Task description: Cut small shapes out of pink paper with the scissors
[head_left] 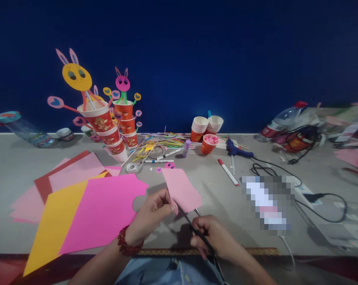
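Note:
Near the front of the table, my left hand (159,211) pinches the left edge of a light pink sheet of paper (183,190) between thumb and fingers. My right hand (210,235) is wrapped round a pair of dark-handled scissors (201,234). Their blades are at the lower edge of the paper, close to my left fingertips, where a small piece curls down. A bright pink sheet (104,213) with a bite cut from its right edge lies left of my left hand, over a yellow sheet (52,215).
Stacked paper-cup figures (103,122) with rabbit heads stand at the back left. Pipe cleaners (164,140), markers (228,172) and a glue stick (186,148) lie mid-table. On the right are a blue glue gun (238,150), its cable and a blurred-out device (266,204).

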`<state>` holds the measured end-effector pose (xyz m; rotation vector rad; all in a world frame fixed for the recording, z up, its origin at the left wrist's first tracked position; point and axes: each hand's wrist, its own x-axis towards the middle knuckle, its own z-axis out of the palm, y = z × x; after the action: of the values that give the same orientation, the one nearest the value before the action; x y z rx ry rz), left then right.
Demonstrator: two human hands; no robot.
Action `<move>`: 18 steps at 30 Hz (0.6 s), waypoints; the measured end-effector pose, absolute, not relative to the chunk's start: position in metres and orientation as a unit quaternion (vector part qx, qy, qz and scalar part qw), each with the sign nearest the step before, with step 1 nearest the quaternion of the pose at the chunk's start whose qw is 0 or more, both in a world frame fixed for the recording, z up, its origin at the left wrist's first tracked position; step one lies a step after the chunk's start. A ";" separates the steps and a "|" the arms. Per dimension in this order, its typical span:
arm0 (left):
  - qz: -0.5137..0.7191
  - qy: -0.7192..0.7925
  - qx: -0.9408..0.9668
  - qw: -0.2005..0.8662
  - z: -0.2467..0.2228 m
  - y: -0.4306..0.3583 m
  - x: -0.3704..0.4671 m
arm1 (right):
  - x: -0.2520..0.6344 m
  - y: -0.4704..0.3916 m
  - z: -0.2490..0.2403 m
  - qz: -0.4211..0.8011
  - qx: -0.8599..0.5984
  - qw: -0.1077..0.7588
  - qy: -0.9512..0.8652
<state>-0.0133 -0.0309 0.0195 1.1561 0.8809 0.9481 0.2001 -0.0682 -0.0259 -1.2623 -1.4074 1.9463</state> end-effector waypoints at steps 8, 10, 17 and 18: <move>0.411 0.384 0.507 0.653 0.015 -0.031 -0.013 | 0.203 -0.064 -0.025 0.679 -0.473 0.201 -0.524; 0.410 0.383 0.508 0.654 0.014 -0.030 -0.013 | 0.204 -0.063 -0.027 0.674 -0.478 0.205 -0.525; 0.411 0.386 0.492 0.663 0.014 -0.031 -0.013 | 0.203 -0.063 -0.028 0.673 -0.484 0.207 -0.519; 0.411 0.387 0.490 0.664 0.015 -0.031 -0.012 | 0.203 -0.063 -0.027 0.676 -0.485 0.207 -0.515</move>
<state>-0.0123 -0.0308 0.0146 1.1059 0.8743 0.9290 0.2026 -0.0632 -0.0271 -1.3501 -1.4342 1.8818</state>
